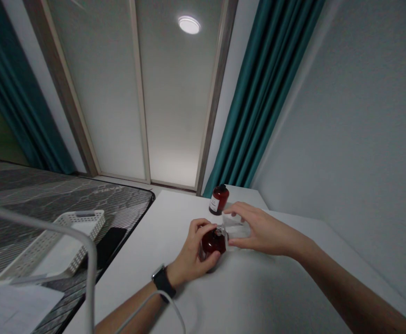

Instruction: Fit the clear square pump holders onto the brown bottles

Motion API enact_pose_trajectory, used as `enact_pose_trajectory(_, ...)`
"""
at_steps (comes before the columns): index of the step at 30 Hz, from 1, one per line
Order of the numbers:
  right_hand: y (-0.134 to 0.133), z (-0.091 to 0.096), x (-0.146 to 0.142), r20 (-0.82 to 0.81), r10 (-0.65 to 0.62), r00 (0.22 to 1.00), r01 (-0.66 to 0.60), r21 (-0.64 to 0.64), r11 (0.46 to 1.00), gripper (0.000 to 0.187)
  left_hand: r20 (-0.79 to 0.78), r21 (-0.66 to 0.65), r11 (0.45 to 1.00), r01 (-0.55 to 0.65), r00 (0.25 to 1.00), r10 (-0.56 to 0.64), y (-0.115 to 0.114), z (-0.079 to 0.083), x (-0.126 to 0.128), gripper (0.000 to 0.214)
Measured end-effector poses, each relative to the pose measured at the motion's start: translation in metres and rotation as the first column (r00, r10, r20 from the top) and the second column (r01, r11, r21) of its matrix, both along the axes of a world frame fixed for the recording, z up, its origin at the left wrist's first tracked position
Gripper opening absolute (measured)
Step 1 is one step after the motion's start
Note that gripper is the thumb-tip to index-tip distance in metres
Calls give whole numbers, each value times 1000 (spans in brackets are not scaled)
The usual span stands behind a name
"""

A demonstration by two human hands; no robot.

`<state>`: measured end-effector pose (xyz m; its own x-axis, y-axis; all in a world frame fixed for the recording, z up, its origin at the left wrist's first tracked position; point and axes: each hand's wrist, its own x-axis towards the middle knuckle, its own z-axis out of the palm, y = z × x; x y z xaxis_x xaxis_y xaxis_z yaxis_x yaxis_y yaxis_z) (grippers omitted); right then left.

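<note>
My left hand (200, 250) is wrapped round a dark reddish-brown bottle (212, 242) on the white table. The bottle's mouth is uncapped and shows a pale rim. Fingers and thumb of my right hand (250, 226) grip a clear cup-like container (237, 227), tipped on its side. Its left end meets or nearly meets the bottle's mouth; exact contact is hard to see. Just behind both hands, a second reddish-brown bottle (219, 200) stands upright with a black cap and a white label.
The white table (147, 273) runs along the wall at the right. To the left, a patterned bed surface (119, 197) holds a white perforated basket (25, 260), a black flat object (111, 246) and paper sheets (11, 306). A white cable (91, 278) crosses the foreground.
</note>
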<state>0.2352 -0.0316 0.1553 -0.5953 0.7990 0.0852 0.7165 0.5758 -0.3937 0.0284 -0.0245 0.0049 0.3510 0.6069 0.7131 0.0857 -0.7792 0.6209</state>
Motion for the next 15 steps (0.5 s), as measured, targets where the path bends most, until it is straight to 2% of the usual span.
enact_pose_trajectory(15,0,2,1,14,7,1000,-7,-5,1000,50,-4,-3,1000,14,1000,-14,0,0,-1,61)
